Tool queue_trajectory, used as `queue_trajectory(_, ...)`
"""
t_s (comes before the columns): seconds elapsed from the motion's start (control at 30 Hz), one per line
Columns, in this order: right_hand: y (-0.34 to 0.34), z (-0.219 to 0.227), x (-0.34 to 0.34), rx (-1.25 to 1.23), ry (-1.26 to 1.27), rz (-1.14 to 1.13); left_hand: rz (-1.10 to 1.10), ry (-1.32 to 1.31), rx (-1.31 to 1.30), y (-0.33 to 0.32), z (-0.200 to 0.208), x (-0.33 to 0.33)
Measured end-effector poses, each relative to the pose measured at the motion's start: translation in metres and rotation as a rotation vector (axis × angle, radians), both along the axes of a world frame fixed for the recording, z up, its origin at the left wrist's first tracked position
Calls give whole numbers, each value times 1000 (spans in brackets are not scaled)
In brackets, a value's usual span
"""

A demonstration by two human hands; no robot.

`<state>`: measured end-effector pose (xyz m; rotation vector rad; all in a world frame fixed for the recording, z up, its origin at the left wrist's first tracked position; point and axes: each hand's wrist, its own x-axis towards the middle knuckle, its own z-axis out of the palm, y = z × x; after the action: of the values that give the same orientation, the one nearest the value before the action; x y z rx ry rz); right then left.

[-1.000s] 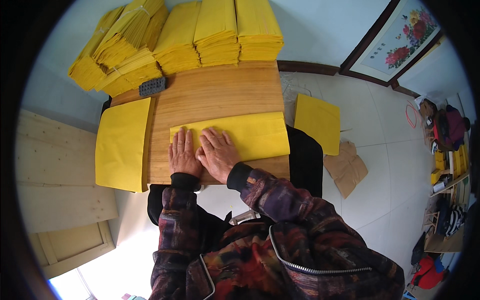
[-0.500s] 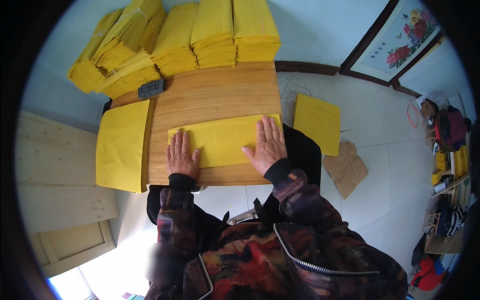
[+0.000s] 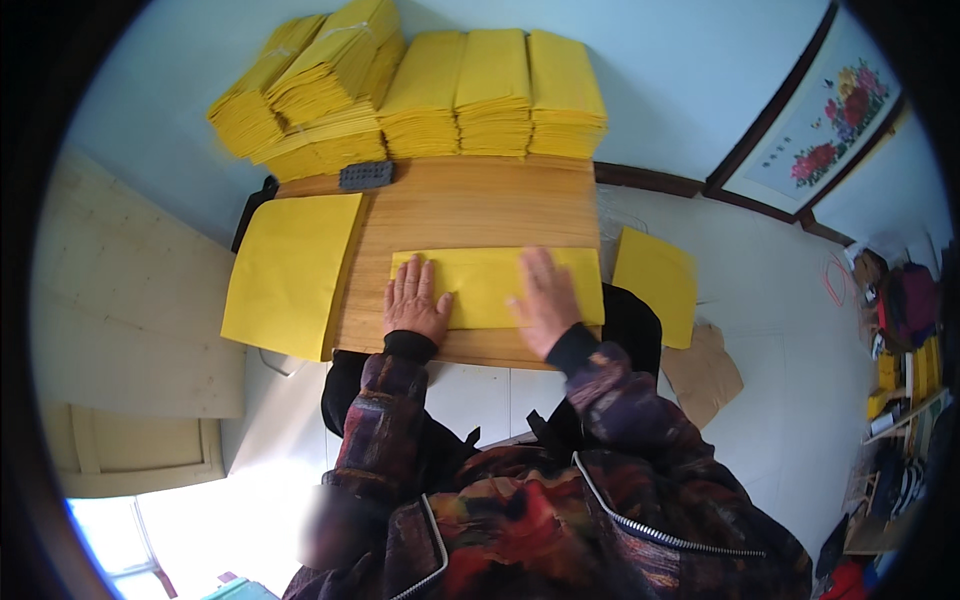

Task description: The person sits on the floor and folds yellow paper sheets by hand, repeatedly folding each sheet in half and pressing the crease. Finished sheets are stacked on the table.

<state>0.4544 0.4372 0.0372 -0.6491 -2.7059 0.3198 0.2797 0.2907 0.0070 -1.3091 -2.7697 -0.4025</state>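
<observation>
A folded yellow paper sheet [image 3: 480, 285] lies lengthwise along the near part of the wooden table [image 3: 450, 212]. My left hand [image 3: 415, 300] rests flat on its left end, fingers stretched out and pointing away from me. Over the right half of the sheet is my right hand [image 3: 547, 300], blurred by motion, with its fingers extended. Neither hand grips anything. Whether the right palm presses on the paper or skims just above it, I cannot tell.
To the left, a stack of yellow paper [image 3: 290, 270] overhangs the table edge. Piled yellow folded papers [image 3: 490, 95] line the back, near a dark grey textured block [image 3: 367, 175]. More yellow paper [image 3: 655, 285] sits right of the table, beside brown paper [image 3: 703, 372] on the floor.
My right hand has slid leftward along the sheet from its right end and is now blurred. The left hand stays on the left end. The whole view has shifted.
</observation>
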Motion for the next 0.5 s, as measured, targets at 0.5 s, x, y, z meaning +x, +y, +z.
queue_trajectory(0.5, 36, -21, 17, -2, -150, -163, 5, -21, -7, -2, 4, 1)
